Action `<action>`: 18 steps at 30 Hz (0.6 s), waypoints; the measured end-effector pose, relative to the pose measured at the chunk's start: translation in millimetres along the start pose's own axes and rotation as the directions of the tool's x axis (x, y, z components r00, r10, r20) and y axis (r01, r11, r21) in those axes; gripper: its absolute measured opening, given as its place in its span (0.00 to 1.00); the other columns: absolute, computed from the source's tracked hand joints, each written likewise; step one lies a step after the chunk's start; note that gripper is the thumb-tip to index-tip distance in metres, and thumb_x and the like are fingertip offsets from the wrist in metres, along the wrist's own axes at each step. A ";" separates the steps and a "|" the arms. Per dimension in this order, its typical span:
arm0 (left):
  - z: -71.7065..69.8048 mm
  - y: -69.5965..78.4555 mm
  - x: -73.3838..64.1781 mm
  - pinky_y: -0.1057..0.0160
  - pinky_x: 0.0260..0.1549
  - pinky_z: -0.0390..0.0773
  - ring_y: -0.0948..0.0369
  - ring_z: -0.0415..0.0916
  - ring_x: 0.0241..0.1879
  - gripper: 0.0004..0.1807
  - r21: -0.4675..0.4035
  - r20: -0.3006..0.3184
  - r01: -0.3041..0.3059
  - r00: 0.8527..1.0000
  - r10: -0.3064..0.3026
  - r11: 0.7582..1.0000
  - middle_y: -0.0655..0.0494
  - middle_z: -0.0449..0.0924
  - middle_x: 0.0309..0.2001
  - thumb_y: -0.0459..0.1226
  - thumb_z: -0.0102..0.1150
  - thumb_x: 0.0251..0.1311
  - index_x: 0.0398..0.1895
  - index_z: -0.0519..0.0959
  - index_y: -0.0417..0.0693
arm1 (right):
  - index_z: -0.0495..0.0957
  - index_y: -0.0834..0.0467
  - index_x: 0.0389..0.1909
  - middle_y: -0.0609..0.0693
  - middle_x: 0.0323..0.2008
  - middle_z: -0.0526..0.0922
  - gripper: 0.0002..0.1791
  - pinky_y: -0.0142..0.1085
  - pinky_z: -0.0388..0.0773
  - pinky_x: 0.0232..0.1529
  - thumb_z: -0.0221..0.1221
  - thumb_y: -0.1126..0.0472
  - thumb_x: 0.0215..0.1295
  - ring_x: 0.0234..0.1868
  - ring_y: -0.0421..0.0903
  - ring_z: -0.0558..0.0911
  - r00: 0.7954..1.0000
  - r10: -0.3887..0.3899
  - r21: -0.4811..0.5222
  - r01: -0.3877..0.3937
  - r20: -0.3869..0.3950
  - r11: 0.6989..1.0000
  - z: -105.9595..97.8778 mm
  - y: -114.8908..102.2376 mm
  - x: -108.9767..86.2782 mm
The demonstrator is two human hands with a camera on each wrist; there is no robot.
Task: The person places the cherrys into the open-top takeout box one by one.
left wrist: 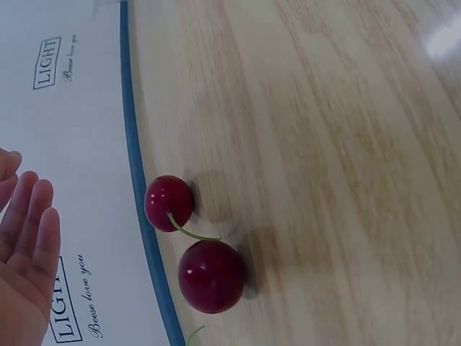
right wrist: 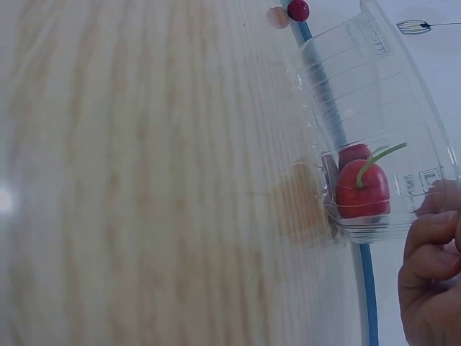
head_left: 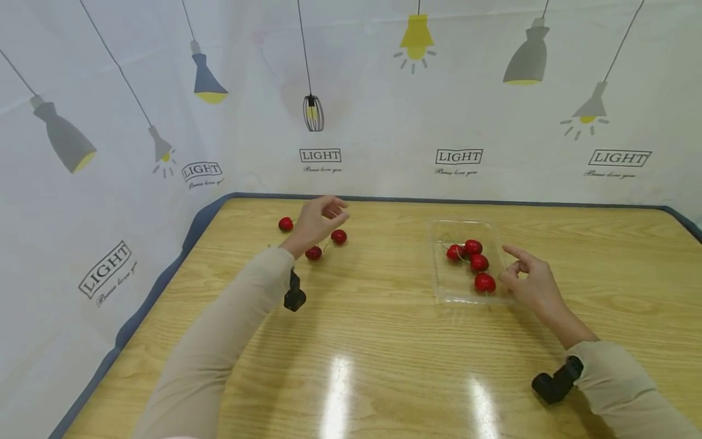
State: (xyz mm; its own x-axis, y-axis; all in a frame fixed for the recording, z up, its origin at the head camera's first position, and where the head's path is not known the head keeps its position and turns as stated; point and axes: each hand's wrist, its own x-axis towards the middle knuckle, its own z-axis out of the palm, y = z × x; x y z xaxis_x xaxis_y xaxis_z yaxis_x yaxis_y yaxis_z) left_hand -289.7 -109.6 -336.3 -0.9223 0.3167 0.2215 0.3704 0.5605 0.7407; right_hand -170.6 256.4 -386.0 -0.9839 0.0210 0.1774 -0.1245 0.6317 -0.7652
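My left hand (head_left: 318,222) hovers above the table at the left, fingers loosely bent and holding nothing. Around it lie a cherry (head_left: 286,224) toward the back left, another cherry (head_left: 314,253) below the wrist and a third cherry (head_left: 339,236) just right. Two stand out in the left wrist view: a dark cherry (left wrist: 212,277) and a stemmed cherry (left wrist: 169,203). On the right sits a clear plastic box (head_left: 446,286) with several red cherries (head_left: 479,263) inside. At its right rim my right hand (head_left: 532,283) holds the edge, lower fingers curled, index finger stretched out.
The wooden table (head_left: 384,341) reaches back to a white curtain (head_left: 378,122) printed with lamps. A dark blue border (head_left: 384,199) runs along the table's edge. Each wrist wears a black camera, the left camera (head_left: 294,296) and the right camera (head_left: 556,381).
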 end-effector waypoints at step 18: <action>1.2 -37.0 -5.9 0.59 0.39 0.73 0.54 0.73 0.38 0.14 0.036 0.055 0.046 0.997 -0.048 0.998 0.47 0.76 0.40 0.36 0.55 0.57 0.44 0.74 0.37 | 0.60 0.71 0.59 0.50 0.21 0.69 0.28 0.29 0.61 0.16 0.48 0.70 0.54 0.18 0.36 0.63 1.000 0.019 0.011 -0.019 0.006 1.000 1.2 -2.8 0.0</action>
State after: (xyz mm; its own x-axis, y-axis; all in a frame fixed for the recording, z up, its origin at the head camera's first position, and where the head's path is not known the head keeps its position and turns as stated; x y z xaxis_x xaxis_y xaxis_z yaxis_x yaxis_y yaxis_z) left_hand -297.9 -131.3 -365.8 -0.9317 0.3306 0.1504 0.3309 0.6020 0.7267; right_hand -170.4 253.7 -384.6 -0.9869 0.0281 0.1590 -0.1071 0.6226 -0.7751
